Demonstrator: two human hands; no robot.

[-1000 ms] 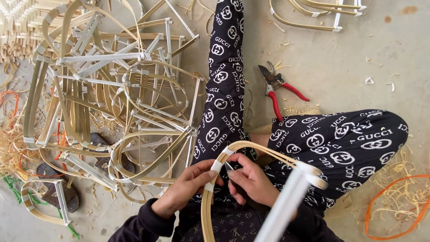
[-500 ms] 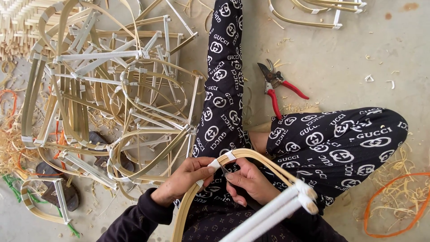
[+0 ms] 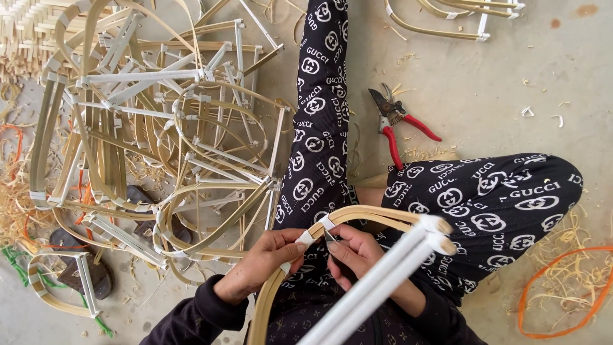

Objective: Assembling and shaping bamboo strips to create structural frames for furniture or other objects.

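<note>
While seated on the floor: a person works a curved bamboo frame (image 3: pixel 357 216) over patterned-trousered legs.
Left hand (image 3: pixel 265 265): closed, pinching the frame's arch at a white tape binding (image 3: pixel 305 237).
Right hand (image 3: pixel 361 255): closed around a small dark tool; what kind, I cannot tell.
White bars (image 3: pixel 383 281): two, tied to the frame, pointing toward the camera.
Handling: judged light, springy, smooth; best held near the taped joints.
Nearby: red-handled pruning shears (image 3: pixel 399 121) on the floor (image 3: pixel 511 76); a heap of finished frames (image 3: pixel 159 128) on the left.
Containers: none visible.
</note>
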